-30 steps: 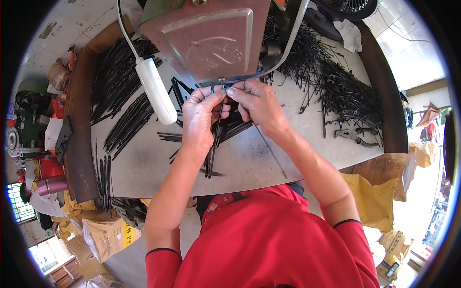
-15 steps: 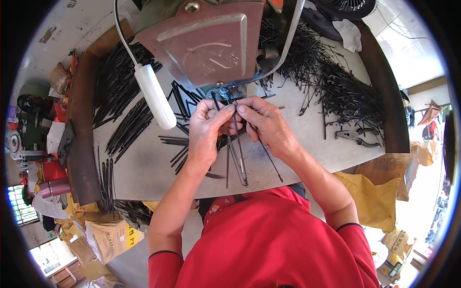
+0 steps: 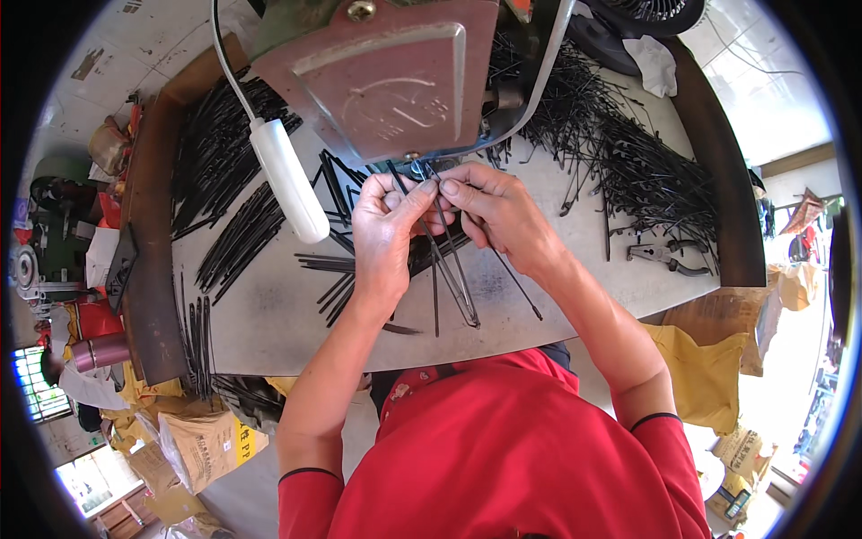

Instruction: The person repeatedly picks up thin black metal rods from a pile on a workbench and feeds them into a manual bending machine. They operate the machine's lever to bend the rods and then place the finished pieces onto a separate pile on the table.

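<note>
My left hand (image 3: 382, 225) and my right hand (image 3: 507, 220) meet below the head of a machine (image 3: 386, 81). Both are closed, thumbs and fingers pinching thin black jointed metal rods (image 3: 460, 287) that look like umbrella ribs. The upper rod ends reach the small working point (image 3: 417, 168) under the head, partly hidden by my fingers. Their lower lengths fan out toward me, and one thinner rod (image 3: 519, 286) slants down from my right hand. Behind my left wrist, loose black rods (image 3: 325, 263) lie on the pale tabletop (image 3: 269, 332).
A white lamp (image 3: 292, 180) hangs left of the machine. Bundles of straight black rods (image 3: 238, 238) lie at left; a tangled heap of jointed rods (image 3: 637, 162) fills the right. Pliers (image 3: 664, 257) rest near the right rim (image 3: 741, 234). A fan (image 3: 651, 11) and white cloth (image 3: 651, 65) are behind.
The rods' lower ends have swung up and to the right, while their upper ends stay under the machine head. My hands have shifted slightly upward, keeping their pinch.
</note>
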